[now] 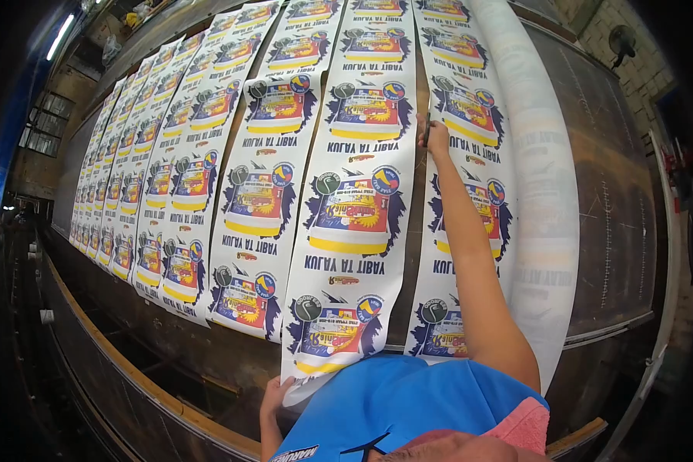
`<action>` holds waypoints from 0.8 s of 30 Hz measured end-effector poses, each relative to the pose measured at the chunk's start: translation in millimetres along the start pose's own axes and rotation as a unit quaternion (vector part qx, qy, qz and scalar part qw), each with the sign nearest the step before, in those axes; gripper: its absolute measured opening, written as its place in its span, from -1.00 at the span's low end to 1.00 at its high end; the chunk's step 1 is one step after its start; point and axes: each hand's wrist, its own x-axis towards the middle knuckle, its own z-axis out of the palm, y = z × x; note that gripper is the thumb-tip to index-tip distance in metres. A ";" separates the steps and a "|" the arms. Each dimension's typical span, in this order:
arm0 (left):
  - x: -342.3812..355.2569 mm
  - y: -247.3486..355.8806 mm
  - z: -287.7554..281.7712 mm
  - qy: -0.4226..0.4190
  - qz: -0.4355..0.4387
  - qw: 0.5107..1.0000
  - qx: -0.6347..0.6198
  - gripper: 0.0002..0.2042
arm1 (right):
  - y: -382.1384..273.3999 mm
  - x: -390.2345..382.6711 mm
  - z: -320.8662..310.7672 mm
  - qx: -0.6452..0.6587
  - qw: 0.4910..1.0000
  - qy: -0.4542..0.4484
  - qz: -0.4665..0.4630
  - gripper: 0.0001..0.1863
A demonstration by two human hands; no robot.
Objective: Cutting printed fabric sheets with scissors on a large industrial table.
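The left hand pinches the lower left corner of a long white printed strip, which runs from that grip up the dark table, away from the person's body, its near end curling over beside the fingers. The right hand, stretched far forward, is closed around a slim dark tool above the gap between this strip and the neighbouring strip on its right. The tool lies along the fingers, close to the strip's right edge; its tip is too small to make out, and whether it touches the sheet or the table I cannot tell. The right forearm covers part of the neighbouring strip, and the blue shirt hides the near ends of both. Most of the left hand's fingers are tucked out of sight under the corner. The far ends of the strips are cut off by the upper edge, and a whitish sheet along the right shows its print only faintly.
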 end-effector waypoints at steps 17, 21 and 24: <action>99.5 -29.7 34.6 -0.017 0.309 0.949 0.065 -0.69 | 114.5 -291.8 -165.8 -0.182 0.972 0.023 -0.149 -0.59; 102.4 -38.6 38.8 -0.040 0.314 0.948 0.022 -0.67 | 121.2 -390.7 -201.3 -0.363 0.931 0.025 -0.022 -0.50; 98.7 -42.5 38.7 -0.058 0.325 0.943 -0.034 -0.69 | 124.1 -444.4 -198.7 -0.424 0.904 0.034 -0.051 -0.47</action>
